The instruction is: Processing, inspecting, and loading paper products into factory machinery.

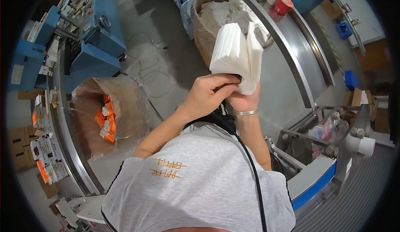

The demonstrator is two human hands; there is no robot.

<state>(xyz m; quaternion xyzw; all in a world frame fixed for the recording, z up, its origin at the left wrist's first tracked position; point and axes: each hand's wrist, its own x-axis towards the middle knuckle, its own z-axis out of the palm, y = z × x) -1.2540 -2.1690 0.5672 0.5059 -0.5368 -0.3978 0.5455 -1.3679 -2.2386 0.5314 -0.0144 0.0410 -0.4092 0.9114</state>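
Note:
A thick stack of folded white paper tissues (pixel 228 50) is held up in front of me, its layers fanned apart at the top. My left hand (pixel 210 91) grips the lower left corner of the stack, thumb and fingers pinched together. From below and the right, my right hand (pixel 246 100) supports it; its fingers are mostly hidden behind the white paper. A bracelet (pixel 245 112) circles my right wrist. Just beyond the tissues stands a large brown carton (pixel 203 36) lined with clear plastic, holding crumpled white paper.
At the left, a plastic-lined carton (pixel 132 121) contains orange and white packs. Blue machines (pixel 100 36) stand at the far left. A metal rail (pixel 287 44) runs along the right, with a red roll of tape (pixel 283 5) at its far end. A cable (pixel 156 80) lies on the floor.

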